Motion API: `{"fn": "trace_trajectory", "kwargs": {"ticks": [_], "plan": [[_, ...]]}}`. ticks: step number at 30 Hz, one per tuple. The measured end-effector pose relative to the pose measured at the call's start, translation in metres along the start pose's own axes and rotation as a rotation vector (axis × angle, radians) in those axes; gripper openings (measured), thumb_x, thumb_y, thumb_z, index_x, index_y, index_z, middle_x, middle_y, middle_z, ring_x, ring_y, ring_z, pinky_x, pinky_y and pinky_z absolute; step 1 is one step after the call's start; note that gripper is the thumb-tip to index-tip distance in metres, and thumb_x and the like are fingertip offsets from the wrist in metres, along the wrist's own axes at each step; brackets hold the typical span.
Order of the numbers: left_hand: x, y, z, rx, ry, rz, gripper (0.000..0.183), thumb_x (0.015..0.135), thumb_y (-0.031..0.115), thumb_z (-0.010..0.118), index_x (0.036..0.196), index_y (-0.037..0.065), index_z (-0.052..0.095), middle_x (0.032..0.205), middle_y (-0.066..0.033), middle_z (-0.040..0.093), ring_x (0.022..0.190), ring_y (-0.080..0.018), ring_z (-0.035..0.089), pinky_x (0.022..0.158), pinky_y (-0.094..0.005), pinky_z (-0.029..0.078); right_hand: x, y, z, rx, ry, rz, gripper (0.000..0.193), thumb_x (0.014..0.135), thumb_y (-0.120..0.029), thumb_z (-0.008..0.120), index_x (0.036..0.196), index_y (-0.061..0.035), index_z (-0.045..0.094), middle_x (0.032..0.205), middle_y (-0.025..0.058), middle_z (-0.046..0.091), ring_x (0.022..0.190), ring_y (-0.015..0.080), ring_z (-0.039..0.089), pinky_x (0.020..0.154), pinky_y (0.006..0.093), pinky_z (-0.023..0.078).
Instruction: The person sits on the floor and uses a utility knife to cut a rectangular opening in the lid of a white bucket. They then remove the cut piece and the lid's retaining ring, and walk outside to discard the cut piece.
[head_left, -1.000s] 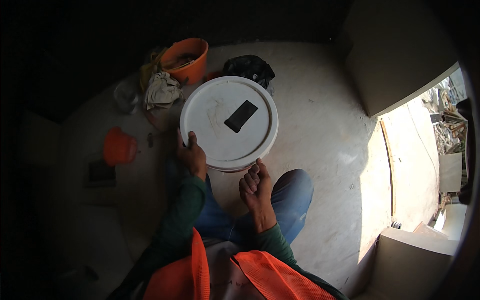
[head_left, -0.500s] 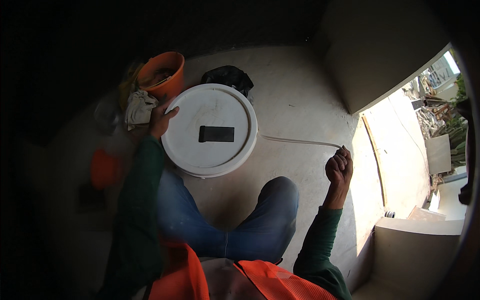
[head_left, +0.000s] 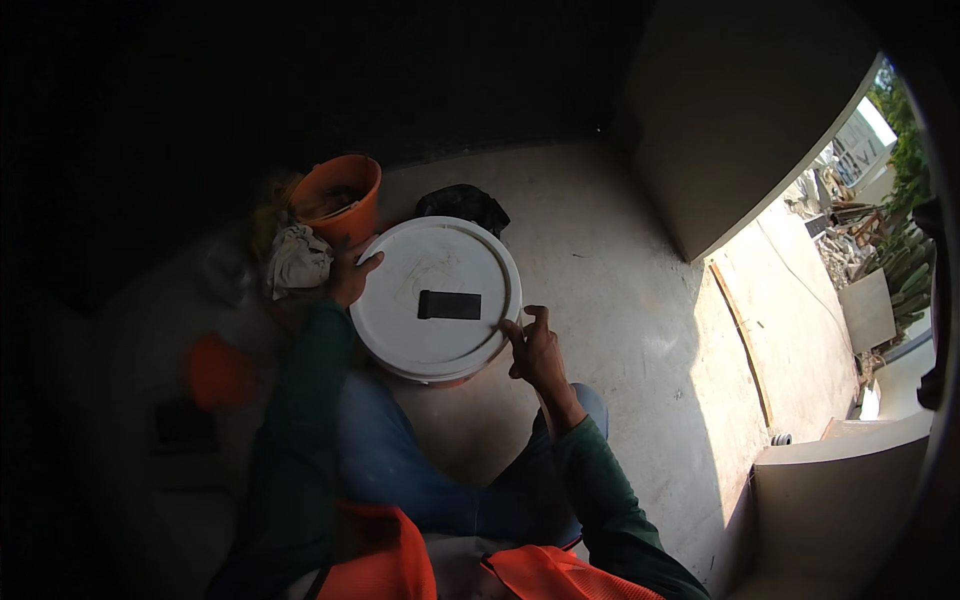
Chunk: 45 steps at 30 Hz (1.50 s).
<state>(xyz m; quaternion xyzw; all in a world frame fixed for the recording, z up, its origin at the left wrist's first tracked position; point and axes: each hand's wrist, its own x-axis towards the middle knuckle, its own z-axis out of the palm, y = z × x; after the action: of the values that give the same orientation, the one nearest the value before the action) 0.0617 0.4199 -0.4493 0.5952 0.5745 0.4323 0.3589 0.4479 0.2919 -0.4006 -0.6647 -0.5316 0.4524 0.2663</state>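
Your right hand [head_left: 535,350] back from the outstretched pull, now at the round white plastic bucket lid [head_left: 436,298], fingers curled, seemingly pinching its rim, your left hand [head_left: 349,277] still gripping the far edge, thumb on top.

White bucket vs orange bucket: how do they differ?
The white bucket is closed with a white lid bearing a dark rectangular patch; the orange bucket is open, with stuff inside. The white bucket looks wider and sits nearer the person, with the left hand and right hand at its rim; the orange bucket stands behind it, untouched. Both are round and stand upright on the concrete floor.
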Motion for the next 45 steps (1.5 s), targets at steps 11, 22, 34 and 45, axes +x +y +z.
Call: {"fn": "trace_trajectory", "kwargs": {"ticks": [11, 22, 34, 45], "plan": [[-0.093, 0.019, 0.063, 0.417, 0.818, -0.082, 0.067, 0.105, 0.028, 0.069, 0.163, 0.008, 0.044, 0.154, -0.0246, 0.058, 0.137, -0.0387, 0.061, 0.112, -0.0500, 0.049, 0.040, 0.073, 0.004, -0.366, 0.136, -0.427, 0.026, 0.114, -0.019, 0.047, 0.110, 0.0005, 0.063, 0.094, 0.0271, 0.071, 0.091, 0.0517, 0.069, 0.074, 0.0550, 0.056], [-0.082, 0.013, 0.044, -0.444, 0.156, -0.309, 0.064, 0.097, 0.023, 0.078, 0.155, 0.005, 0.057, 0.138, -0.0163, 0.070, 0.123, -0.0274, 0.068, 0.106, -0.0388, 0.052, -0.127, 0.072, 0.038, -0.137, -0.031, -0.398, 0.029, 0.115, -0.021, 0.048, 0.099, 0.0014, 0.058, 0.080, 0.0253, 0.064, 0.078, 0.0513, 0.067, 0.070, 0.0559, 0.051], [0.018, 0.034, 0.055, -0.261, -0.368, -0.073, 0.065, 0.093, 0.023, 0.084, 0.152, 0.005, 0.062, 0.141, -0.0140, 0.071, 0.128, -0.0226, 0.066, 0.112, -0.0365, 0.049, -0.222, 0.110, -0.172, -0.567, -0.099, -0.207, 0.011, 0.108, -0.009, 0.058, 0.100, -0.0019, 0.062, 0.073, 0.0267, 0.062, 0.070, 0.0500, 0.063, 0.061, 0.0517, 0.049], [-0.076, 0.041, 0.070, 0.410, 0.305, 0.008, 0.079, 0.097, 0.033, 0.078, 0.163, 0.010, 0.043, 0.158, -0.0257, 0.053, 0.142, -0.0434, 0.055, 0.116, -0.0530, 0.045, -0.120, 0.062, 0.025, 0.105, 0.044, -0.031, 0.048, 0.106, -0.024, 0.059, 0.142, 0.0031, 0.041, 0.102, 0.0235, 0.073, 0.082, 0.0358, 0.074, 0.080, 0.0463, 0.058]]}}
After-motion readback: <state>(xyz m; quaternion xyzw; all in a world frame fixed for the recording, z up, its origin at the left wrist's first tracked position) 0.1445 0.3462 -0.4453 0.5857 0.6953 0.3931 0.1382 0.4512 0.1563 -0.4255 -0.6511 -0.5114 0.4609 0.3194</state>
